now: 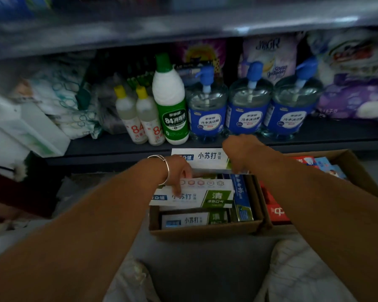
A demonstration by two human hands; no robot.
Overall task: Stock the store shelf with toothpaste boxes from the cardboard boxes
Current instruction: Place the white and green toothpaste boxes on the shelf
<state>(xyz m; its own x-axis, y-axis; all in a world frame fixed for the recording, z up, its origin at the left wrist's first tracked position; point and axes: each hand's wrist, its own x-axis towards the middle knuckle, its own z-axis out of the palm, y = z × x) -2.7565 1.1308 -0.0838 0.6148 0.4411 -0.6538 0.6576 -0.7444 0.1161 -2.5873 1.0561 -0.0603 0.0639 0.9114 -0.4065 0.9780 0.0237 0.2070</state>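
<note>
Head view: two cardboard boxes (205, 231) (358, 171) below a dark store shelf (118, 147) bearing three blue pump bottles (206, 118) and three disinfectant bottles (172, 110). Left hand (179, 171) pinching a white-green toothpaste box (196, 196) above the nearer carton; right hand (240, 153) gripping another (203, 158) near the shelf edge.

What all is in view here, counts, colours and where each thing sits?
White-and-green toothpaste boxes: three seen, one in each grip, one in the carton.
Blue toothpaste boxes: count unclear, upright in the carton.
Brown cardboard carton: one, below the shelf.
Second brown cardboard carton: one, right, red packs inside.
Blue pump bottles: three, on the shelf.
Green-and-white bottle: one, shelf centre.
Yellow-capped white bottles: two, beside it.
Left hand: holds the nearer box.
Right hand: holds the farther box.
</note>
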